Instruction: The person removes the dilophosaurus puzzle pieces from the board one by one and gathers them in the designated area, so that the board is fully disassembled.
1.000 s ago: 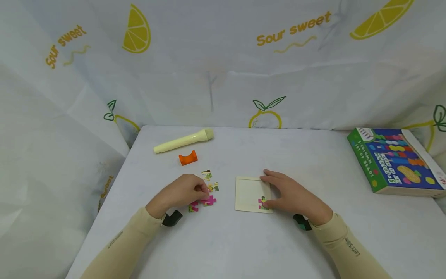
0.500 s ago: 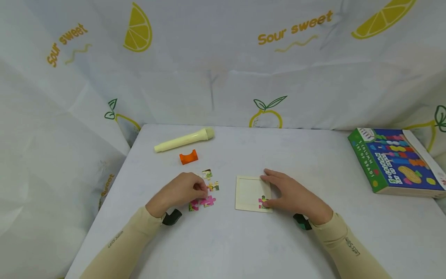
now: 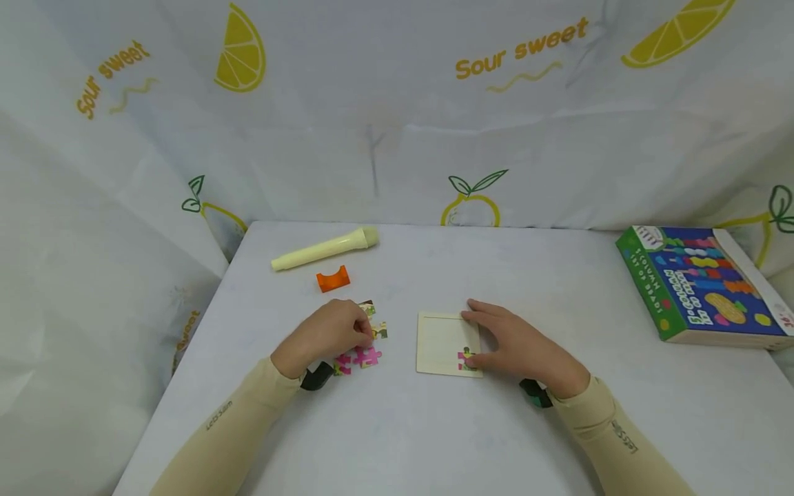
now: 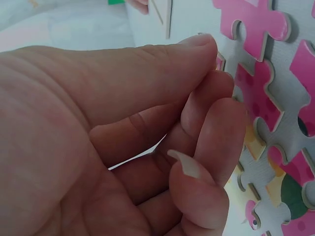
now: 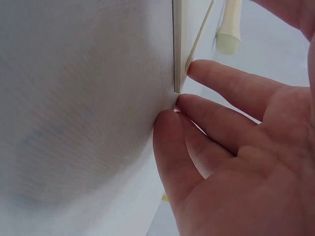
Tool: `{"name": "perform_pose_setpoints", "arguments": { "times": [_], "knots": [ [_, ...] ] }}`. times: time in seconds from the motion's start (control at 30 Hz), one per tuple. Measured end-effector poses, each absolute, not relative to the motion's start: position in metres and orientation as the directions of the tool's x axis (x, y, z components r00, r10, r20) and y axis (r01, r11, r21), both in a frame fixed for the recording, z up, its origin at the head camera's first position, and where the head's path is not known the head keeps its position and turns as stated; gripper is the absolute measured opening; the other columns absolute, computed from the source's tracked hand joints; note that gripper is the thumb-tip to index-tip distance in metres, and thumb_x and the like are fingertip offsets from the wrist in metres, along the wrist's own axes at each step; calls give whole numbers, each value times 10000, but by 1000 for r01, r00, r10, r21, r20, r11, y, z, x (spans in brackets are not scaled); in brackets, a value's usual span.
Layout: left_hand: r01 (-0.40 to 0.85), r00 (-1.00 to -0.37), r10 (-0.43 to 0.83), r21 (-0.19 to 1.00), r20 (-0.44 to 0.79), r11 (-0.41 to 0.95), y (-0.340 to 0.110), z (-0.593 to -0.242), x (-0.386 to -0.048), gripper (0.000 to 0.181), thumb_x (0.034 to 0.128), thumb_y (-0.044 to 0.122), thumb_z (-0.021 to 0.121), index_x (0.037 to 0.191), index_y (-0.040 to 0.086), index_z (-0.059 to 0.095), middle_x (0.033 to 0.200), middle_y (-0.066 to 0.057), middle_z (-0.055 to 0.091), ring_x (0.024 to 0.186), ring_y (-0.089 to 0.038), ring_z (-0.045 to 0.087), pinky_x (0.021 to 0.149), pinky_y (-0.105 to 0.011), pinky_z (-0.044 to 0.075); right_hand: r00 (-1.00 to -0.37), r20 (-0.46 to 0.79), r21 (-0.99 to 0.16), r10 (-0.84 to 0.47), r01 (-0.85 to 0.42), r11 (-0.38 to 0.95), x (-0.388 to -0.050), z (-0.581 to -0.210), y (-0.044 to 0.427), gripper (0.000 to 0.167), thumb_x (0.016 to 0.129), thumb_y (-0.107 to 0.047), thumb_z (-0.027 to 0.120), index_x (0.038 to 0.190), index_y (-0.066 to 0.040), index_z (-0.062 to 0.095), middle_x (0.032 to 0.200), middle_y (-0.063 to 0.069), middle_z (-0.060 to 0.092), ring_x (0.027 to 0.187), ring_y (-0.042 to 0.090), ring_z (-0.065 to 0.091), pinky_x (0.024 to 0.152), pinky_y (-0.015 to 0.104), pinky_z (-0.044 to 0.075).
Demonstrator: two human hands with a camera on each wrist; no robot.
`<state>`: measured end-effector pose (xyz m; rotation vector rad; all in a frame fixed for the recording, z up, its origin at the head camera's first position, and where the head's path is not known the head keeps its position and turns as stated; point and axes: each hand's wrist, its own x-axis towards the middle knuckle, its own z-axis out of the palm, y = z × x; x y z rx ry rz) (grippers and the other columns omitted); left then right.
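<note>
My left hand (image 3: 331,336) is above a cluster of loose jigsaw pieces, thumb and index tips pressed together. A sliver of a pink puzzle piece (image 4: 220,61) shows at those tips in the left wrist view; the rest is hidden behind the fingers. Flat on the table lie a bright pink puzzle piece (image 3: 367,356) and other pink and yellow ones. To the right is a shallow square puzzle board (image 3: 439,344) with one piece (image 3: 465,358) in its near right corner. My right hand (image 3: 517,348) rests along the board's right side, fingers extended and touching it.
A pale yellow toy microphone (image 3: 325,249) lies at the back left, with an orange curved block (image 3: 333,278) in front of it. A blue and green bead-set box (image 3: 707,286) sits at the far right. Printed cloth (image 3: 372,172) hangs behind the table.
My left hand has shifted slightly up and right, with its wrist turned. The right hand and the puzzle board hold their place.
</note>
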<state>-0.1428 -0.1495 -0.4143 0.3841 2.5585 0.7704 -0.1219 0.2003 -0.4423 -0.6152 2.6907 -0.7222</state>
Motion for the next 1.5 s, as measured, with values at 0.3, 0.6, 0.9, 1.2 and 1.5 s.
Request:
{"name": "perform_pose_setpoints", "arguments": {
  "times": [0.3, 0.6, 0.9, 1.2, 1.5],
  "knots": [
    [138, -824, 408, 560, -393, 817, -142, -416, -142, 177, 952, 112, 792, 785, 169, 786, 782, 2, 708, 574, -121, 566, 580, -281, 481, -873, -167, -530, -459, -313, 788, -121, -440, 202, 794, 900, -328, 889, 1555, -29, 555, 1724, 187, 401, 1580, 459, 393, 1239, 623, 392],
    [174, -834, 433, 583, -341, 794, -128, -407, -147, 131, 971, 118, 759, 851, 151, 796, 801, 3, 710, 579, -139, 574, 604, -303, 510, -874, -165, -532, -457, -311, 787, -121, -441, 204, 789, 901, -324, 887, 1552, -25, 556, 1721, 194, 404, 1578, 463, 394, 1236, 624, 396],
    [323, -792, 545, 567, -276, 757, -74, -408, -154, 148, 970, 180, 787, 823, 193, 782, 770, 83, 674, 770, -108, 575, 683, -259, 480, -872, -173, -544, -459, -304, 782, -121, -443, 203, 815, 888, -342, 901, 1557, -33, 554, 1730, 188, 391, 1587, 453, 384, 1244, 618, 388],
    [385, -738, 616, 578, -276, 720, -23, -422, -152, 42, 924, 160, 804, 921, 191, 775, 825, 108, 691, 756, -59, 600, 676, -214, 487, -867, -160, -593, -473, -299, 748, -121, -443, 204, 895, 834, -405, 938, 1561, -51, 556, 1734, 178, 387, 1601, 450, 363, 1253, 627, 366],
    [409, -735, 624, 559, -266, 721, -7, -429, -145, 138, 910, 288, 881, 983, 212, 793, 863, 141, 700, 805, -29, 618, 725, -210, 505, -859, -185, -591, -478, -291, 752, -121, -443, 204, 1029, 741, -408, 1001, 1585, -60, 527, 1749, 167, 360, 1611, 441, 344, 1249, 620, 371]
  ]
}}
